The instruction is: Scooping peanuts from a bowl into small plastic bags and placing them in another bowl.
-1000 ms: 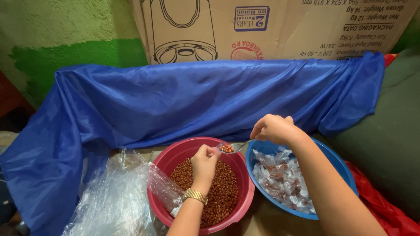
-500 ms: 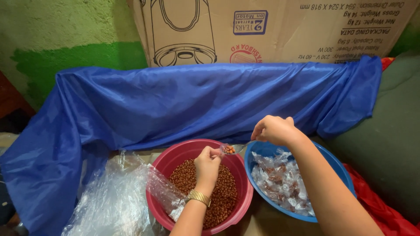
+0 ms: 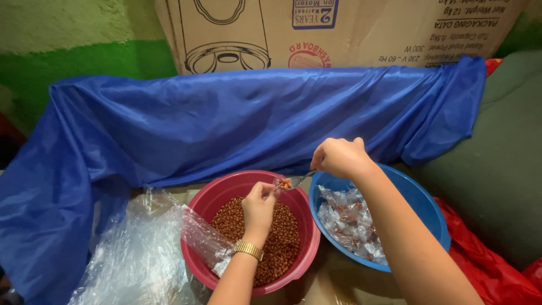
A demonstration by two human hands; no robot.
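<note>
Right hand (image 3: 340,157): its grip is pinching a small metal spoon (image 3: 294,182) heaped with brown nuts, centre of frame.
Left hand (image 3: 259,204): fingers are closing on a small clear plastic packet at the spoon's tip; I cannot tell how firmly.
Below: round pink plastic bowl (image 3: 214,195) of brown nuts.
Right of centre: round blue plastic bowl (image 3: 418,195) holding filled clear packets.
Risk: nuts could be spilling past the narrow packet mouth if the spoon is tilting early.
</note>
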